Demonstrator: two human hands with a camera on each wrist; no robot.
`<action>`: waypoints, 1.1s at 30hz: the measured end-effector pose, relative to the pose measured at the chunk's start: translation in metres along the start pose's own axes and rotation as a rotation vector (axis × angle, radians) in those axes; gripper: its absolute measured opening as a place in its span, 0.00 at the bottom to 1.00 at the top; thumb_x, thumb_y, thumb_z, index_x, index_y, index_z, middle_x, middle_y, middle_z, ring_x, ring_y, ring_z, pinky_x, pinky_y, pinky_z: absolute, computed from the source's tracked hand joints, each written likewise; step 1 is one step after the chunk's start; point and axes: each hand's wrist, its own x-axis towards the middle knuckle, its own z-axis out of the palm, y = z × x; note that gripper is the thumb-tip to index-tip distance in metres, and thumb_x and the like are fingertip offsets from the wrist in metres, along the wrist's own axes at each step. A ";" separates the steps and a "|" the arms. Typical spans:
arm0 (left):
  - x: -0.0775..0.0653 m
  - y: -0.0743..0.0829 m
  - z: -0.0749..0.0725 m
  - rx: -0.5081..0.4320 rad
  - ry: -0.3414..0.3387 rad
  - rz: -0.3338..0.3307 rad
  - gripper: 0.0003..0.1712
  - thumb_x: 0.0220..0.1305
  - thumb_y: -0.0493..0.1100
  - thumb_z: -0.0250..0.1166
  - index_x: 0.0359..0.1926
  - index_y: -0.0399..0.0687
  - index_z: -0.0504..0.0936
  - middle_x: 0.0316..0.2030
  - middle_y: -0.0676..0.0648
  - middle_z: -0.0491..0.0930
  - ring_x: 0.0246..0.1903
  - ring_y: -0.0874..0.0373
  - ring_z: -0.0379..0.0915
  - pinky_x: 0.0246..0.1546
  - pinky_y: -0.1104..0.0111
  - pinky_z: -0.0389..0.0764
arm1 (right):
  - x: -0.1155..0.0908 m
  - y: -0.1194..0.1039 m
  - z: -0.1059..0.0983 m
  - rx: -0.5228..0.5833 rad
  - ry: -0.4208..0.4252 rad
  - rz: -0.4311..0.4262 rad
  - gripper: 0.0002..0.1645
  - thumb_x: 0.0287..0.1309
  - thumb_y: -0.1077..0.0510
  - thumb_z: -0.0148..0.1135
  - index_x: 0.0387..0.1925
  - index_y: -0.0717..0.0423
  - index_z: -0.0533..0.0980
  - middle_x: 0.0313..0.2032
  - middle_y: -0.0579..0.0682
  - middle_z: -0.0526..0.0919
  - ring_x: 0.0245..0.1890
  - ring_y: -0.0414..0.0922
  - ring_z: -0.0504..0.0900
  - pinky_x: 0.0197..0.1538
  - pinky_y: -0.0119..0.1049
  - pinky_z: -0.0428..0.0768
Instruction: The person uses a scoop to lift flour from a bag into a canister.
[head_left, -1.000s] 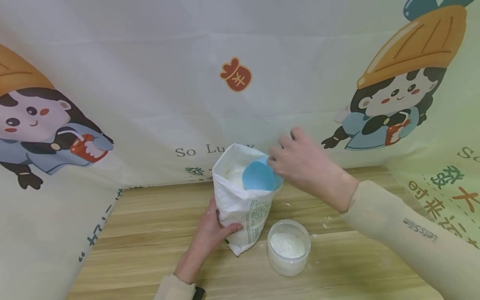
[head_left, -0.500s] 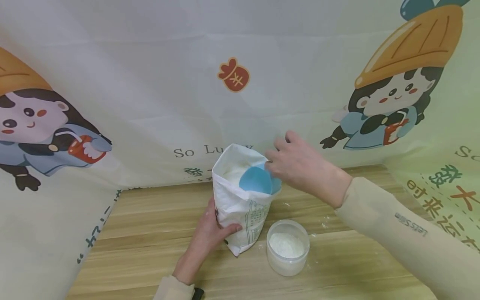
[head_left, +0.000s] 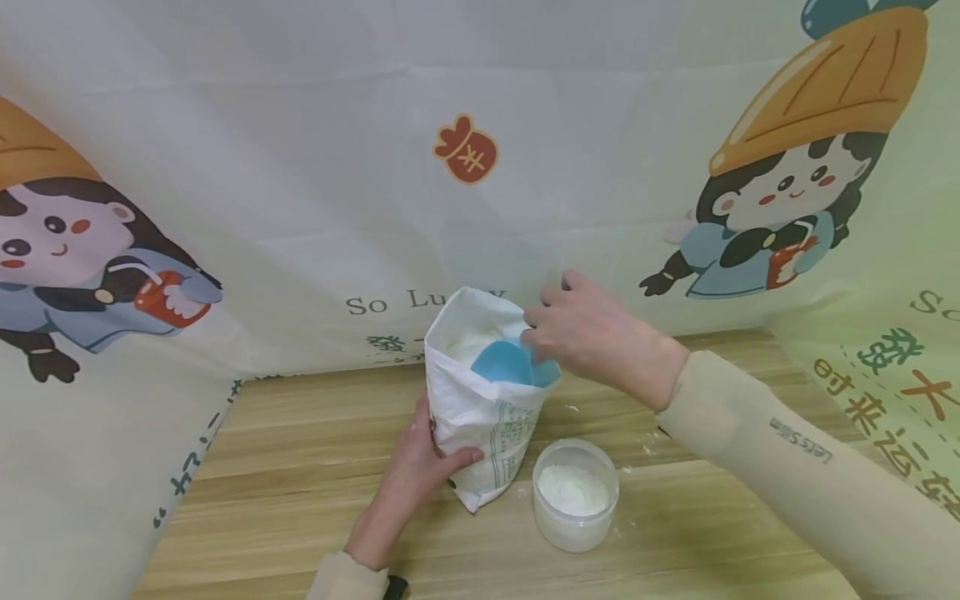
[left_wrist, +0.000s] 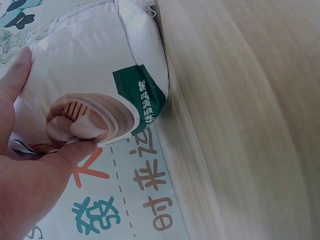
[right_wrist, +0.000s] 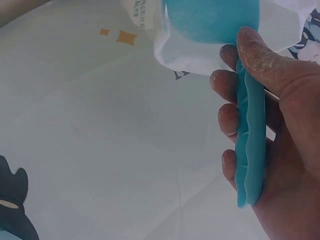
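A white bag of flour (head_left: 480,425) stands open-mouthed on the table, tilted a little, with white powder showing inside. My left hand (head_left: 416,458) grips its lower left side, thumb across the front; the left wrist view shows the bag's printed picture of buns in a steamer (left_wrist: 90,117). With curled fingers my right hand (head_left: 592,333) holds a blue scoop (head_left: 504,362) by its handle, seen clearly in the right wrist view (right_wrist: 250,135). The scoop's bowl dips inside the bag's mouth. Flour dusts my right thumb (right_wrist: 265,55).
To the right of the bag, a clear round tub (head_left: 576,525) holds white powder. Flour specks lie scattered on the wooden table (head_left: 285,500) around it. A printed cloth (head_left: 337,183) with cartoon figures rises behind and along both sides.
My right hand has moved left and slightly down, pushing the scoop deeper into the bag. The left hand and the bag have stayed almost still.
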 end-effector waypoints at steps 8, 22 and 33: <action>0.000 -0.002 0.000 -0.011 -0.004 -0.001 0.65 0.50 0.46 0.84 0.80 0.44 0.51 0.62 0.32 0.76 0.60 0.37 0.75 0.62 0.42 0.76 | 0.003 0.000 0.008 0.083 -0.029 0.024 0.09 0.59 0.42 0.73 0.40 0.36 0.88 0.31 0.38 0.81 0.29 0.44 0.70 0.38 0.39 0.69; 0.000 0.000 0.000 0.000 -0.005 0.017 0.66 0.50 0.45 0.84 0.80 0.46 0.50 0.63 0.34 0.76 0.61 0.37 0.75 0.61 0.43 0.77 | 0.007 -0.005 0.020 0.180 -0.022 0.039 0.16 0.62 0.38 0.68 0.42 0.41 0.87 0.34 0.40 0.83 0.32 0.44 0.75 0.38 0.39 0.73; 0.000 -0.002 0.000 -0.027 -0.004 0.005 0.63 0.50 0.44 0.84 0.79 0.43 0.52 0.62 0.34 0.76 0.60 0.38 0.74 0.62 0.43 0.76 | 0.005 -0.014 0.034 0.219 0.023 0.068 0.13 0.67 0.40 0.66 0.43 0.40 0.86 0.36 0.39 0.84 0.34 0.44 0.79 0.39 0.40 0.76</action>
